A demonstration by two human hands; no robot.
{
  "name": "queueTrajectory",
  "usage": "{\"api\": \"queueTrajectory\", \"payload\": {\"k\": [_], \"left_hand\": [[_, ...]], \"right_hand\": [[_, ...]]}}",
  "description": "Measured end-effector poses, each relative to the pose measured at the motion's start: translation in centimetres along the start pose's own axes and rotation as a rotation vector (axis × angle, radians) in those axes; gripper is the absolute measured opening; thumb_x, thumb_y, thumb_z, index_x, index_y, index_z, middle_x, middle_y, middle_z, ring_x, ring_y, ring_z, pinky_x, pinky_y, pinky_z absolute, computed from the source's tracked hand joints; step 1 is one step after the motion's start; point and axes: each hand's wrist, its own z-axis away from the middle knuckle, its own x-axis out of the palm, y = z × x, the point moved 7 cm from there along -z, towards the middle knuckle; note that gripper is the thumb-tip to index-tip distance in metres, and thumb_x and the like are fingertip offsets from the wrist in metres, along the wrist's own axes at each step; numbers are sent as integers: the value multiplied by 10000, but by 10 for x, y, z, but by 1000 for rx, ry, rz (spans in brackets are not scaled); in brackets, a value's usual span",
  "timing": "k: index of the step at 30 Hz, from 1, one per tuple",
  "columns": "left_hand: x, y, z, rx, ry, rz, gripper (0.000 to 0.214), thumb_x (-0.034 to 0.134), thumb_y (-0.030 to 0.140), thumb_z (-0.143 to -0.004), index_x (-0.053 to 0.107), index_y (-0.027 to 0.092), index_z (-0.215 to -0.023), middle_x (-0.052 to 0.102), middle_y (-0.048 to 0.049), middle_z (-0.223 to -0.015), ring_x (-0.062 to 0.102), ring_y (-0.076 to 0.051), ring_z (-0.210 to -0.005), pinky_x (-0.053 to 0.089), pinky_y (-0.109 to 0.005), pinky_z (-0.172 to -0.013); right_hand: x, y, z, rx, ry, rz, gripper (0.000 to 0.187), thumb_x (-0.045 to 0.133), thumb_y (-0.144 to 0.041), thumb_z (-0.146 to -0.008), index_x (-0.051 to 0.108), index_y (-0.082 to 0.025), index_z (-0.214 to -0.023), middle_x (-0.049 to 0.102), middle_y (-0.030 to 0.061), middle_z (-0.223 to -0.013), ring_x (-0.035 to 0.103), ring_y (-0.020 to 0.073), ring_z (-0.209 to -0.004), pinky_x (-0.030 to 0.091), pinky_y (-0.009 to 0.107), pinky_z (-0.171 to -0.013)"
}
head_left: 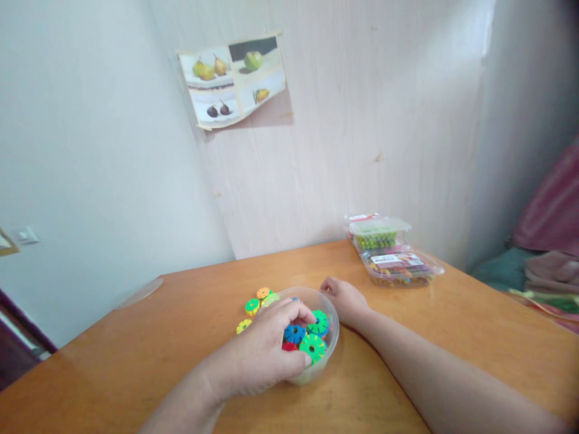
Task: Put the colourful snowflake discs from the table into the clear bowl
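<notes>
My left hand [266, 340] reaches over the near left rim of a clear round plastic tub [335, 337], its thumb and fingers spread apart among notched plastic discs. The thumb tip touches a green disc [312, 348]; the fingertips are by another green disc [319, 323]. Between them lie a blue disc [295, 333] and part of a red disc [289, 346]. On the tub's far right side, my right hand [346, 299] rests on the table with curled fingers close to the rim; what they hold, if anything, is hidden.
Left of the tub, on the wooden table [190, 337], lie an orange disc [263, 293], a green-topped stack of discs [252, 307] and a yellow disc [243, 326]. Clear lidded boxes [400, 270] stand at the back right. A round clear lid [140, 293] lies by the left edge.
</notes>
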Motion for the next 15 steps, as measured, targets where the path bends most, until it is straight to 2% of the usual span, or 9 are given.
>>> {"api": "queueTrajectory", "payload": {"k": [6, 9, 12, 15], "left_hand": [[-3, -6, 3, -50, 16, 75, 324, 571, 171, -679, 650, 264, -979, 673, 0, -995, 610, -206, -932, 482, -307, -824], [-18, -18, 6, -68, 93, 188, 271, 563, 185, -727, 654, 246, -976, 687, -13, -1013, 619, -202, -965, 477, -312, -863], [-42, -48, 10, -131, 241, 264, 216, 572, 287, -781, 642, 204, -967, 685, -53, -1009, 620, -212, -972, 488, -329, -860], [-59, -97, 17, -263, 390, 242, 235, 590, 339, -755, 629, 183, -927, 678, -46, -922, 627, -205, -893, 496, -337, -829]], "right_hand": [[0, 1, 0, 3, -4, 0, 240, 511, -410, -872, 663, -231, -923, 714, 59, -917, 624, 194, -854, 313, 257, -596], [1, 1, -1, 5, -18, -1, 241, 506, -412, -869, 659, -231, -912, 713, 61, -915, 622, 197, -853, 315, 259, -596], [2, 1, -1, 0, -32, -3, 239, 496, -405, -866, 653, -229, -908, 712, 65, -909, 621, 199, -851, 314, 261, -593], [3, 2, -1, -6, -31, -3, 235, 499, -407, -858, 645, -227, -897, 710, 64, -900, 620, 200, -829, 309, 266, -585]]}}
